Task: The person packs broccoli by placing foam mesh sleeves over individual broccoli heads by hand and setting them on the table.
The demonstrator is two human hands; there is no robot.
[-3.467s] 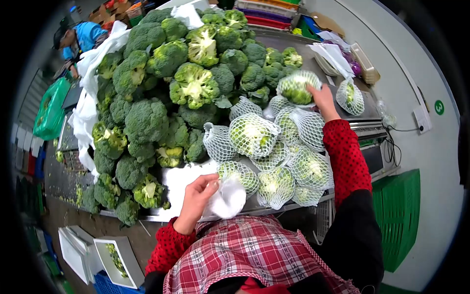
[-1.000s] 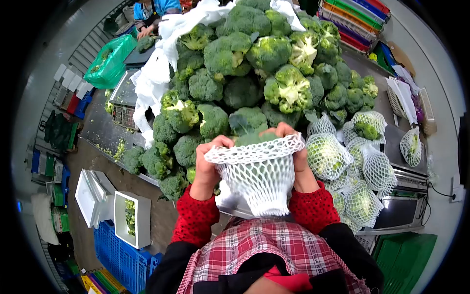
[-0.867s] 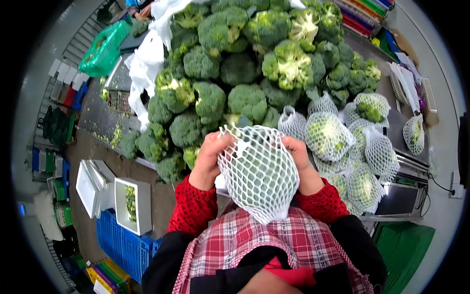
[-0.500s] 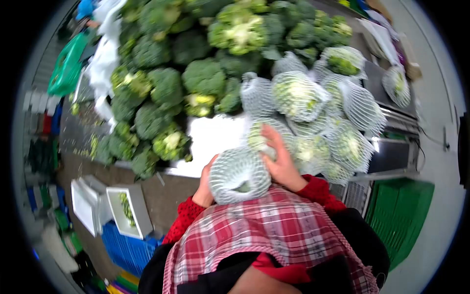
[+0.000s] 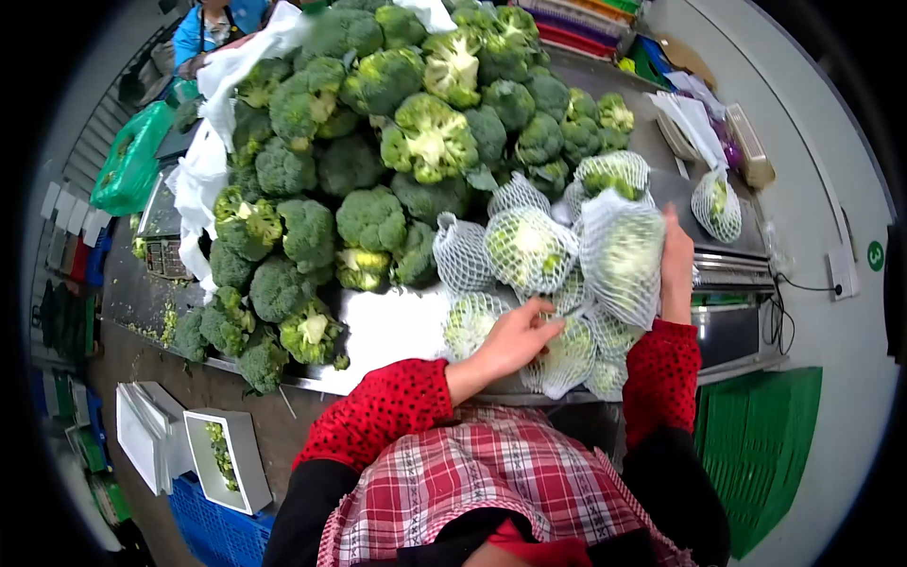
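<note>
Against the right side of a broccoli head in white foam netting [image 5: 622, 253], my right hand [image 5: 676, 269] is closed, its fingers partly hidden behind the head. This head sits on top of a heap of other netted broccoli heads [image 5: 531, 250]. My left hand [image 5: 510, 340] is over the near side of the heap, thumb and fingers apart, above a netted head [image 5: 564, 357]. It appears to grip nothing. Left of the heap rises a large pile of bare broccoli [image 5: 378, 219] on the metal table [image 5: 392, 321].
One netted broccoli [image 5: 716, 206] lies apart at the right. Green crates [image 5: 756, 444] stand at right below the table. A white foam box [image 5: 227, 458] and a blue crate [image 5: 203, 520] are at lower left. Another person [image 5: 213, 28] is at the far left.
Both hands have moved from in front of the apron to the heap, up and to the right. The netted broccoli formerly between them appears to be the one now at my right hand.
</note>
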